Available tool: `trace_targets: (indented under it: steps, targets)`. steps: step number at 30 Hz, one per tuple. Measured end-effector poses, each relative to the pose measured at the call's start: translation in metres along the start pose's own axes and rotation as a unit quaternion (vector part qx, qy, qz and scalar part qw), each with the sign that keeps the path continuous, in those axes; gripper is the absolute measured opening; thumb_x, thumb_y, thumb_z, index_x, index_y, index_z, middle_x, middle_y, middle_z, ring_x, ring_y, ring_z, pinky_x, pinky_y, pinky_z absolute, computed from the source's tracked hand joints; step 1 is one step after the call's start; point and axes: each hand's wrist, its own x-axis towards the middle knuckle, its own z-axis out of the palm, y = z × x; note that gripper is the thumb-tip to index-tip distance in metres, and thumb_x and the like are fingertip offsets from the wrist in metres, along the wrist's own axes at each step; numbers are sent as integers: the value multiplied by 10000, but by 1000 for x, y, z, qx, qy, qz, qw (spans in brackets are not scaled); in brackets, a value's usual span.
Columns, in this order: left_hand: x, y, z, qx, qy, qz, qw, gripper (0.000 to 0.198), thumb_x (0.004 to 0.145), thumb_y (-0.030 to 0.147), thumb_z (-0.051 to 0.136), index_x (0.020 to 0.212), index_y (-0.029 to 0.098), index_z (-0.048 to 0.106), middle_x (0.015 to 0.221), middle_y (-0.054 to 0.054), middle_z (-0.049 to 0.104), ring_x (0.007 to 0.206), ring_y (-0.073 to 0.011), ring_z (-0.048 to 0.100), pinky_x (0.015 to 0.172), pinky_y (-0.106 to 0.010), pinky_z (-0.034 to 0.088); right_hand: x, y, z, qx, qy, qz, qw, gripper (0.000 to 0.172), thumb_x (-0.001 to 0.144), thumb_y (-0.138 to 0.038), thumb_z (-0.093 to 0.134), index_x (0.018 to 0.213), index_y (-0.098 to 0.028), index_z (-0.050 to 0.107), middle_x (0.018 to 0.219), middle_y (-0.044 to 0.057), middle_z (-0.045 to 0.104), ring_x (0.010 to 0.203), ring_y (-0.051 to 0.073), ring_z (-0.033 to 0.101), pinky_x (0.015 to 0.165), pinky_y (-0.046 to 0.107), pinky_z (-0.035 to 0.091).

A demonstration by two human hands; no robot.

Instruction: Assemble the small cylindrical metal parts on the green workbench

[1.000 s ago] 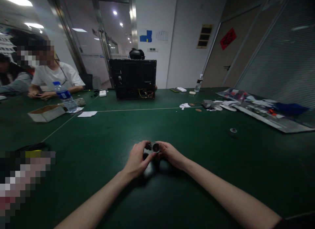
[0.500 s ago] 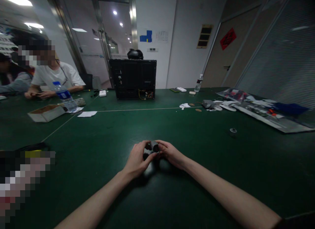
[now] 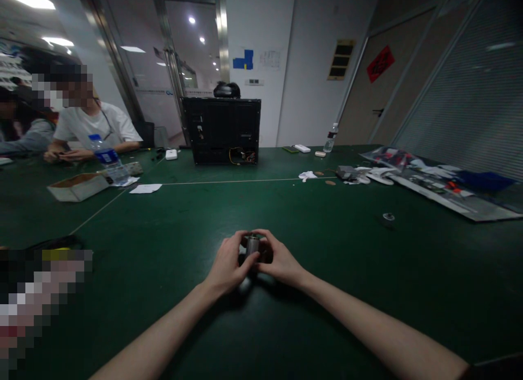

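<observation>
A small grey metal cylinder [image 3: 253, 247], looking like a motor can, stands roughly upright between my hands just above the green table. My left hand [image 3: 229, 264] has its fingers and thumb curled round the left and front of it. From the other side my right hand [image 3: 283, 260] closes on it, with fingertips near its top and thumb low at the front. The fingers partly cover the cylinder, and whether its base touches the table I cannot tell. A small, shiny round part [image 3: 388, 220] lies off to the right.
The green table [image 3: 183, 216] holds a black box-shaped unit [image 3: 224, 129] at the back. A white tray [image 3: 77, 187] and a water bottle [image 3: 109, 159] stand at left, near a seated person [image 3: 93, 126]. A board with several parts [image 3: 453, 192] lies at right.
The cylinder has turned from tilted, with its dark open end towards me, to roughly upright. My right hand has shifted its fingers on it; my left hand has hardly moved.
</observation>
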Motion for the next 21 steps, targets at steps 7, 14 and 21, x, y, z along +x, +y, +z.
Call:
trace_targets:
  steps: [7,14,21]
  targets:
    - [1,-1,4,11,23,-12,1000,364,799,311,603,1112,182,471,993,-88,623,896,-244,575,795,-393,448,-2,-4,3,-108,2,-50,993,662,670,-117,650,1261,-239,376,1025,41,631,863,167,632,767,313,501]
    - [0,-1,4,15,27,-18,999,343,828,325,575,1118,194,446,971,-74,627,869,-231,583,781,-384,450,-2,-3,2,-118,-2,-56,991,658,690,-134,637,1282,-239,372,1061,47,613,871,162,624,776,307,498]
    - [1,-2,4,37,20,-37,998,297,829,344,567,1065,191,473,920,-66,648,839,-232,599,781,-380,446,-4,-6,3,-155,2,-89,984,650,690,-124,629,1292,-223,404,1074,48,598,868,150,600,775,291,494]
